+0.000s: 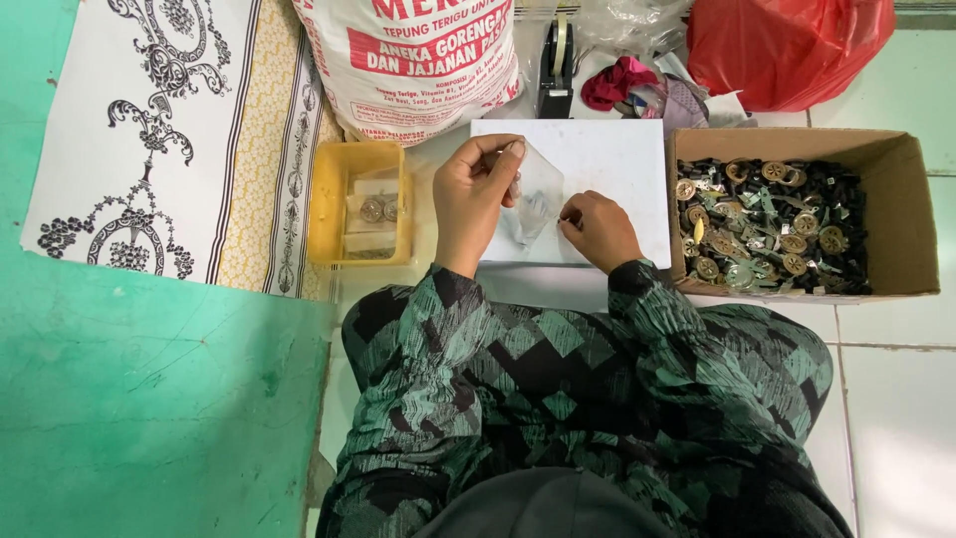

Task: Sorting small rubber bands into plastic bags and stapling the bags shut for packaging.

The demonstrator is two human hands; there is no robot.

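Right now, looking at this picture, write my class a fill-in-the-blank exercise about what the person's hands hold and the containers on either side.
1. Both the left hand and the right hand grip a small clear ____ bag.
2. The small yellow plastic tub lies on the person's ____ side.
3. The brown ____ box holds round metal pieces mixed with small dark parts.
4. The hands work above a flat ____ board.

Missing words: plastic; left; cardboard; white

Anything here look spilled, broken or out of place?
Nothing stands out. Both hands, left hand and right hand, hold a small clear bag; the metal parts stay inside the cardboard box and the yellow tray.
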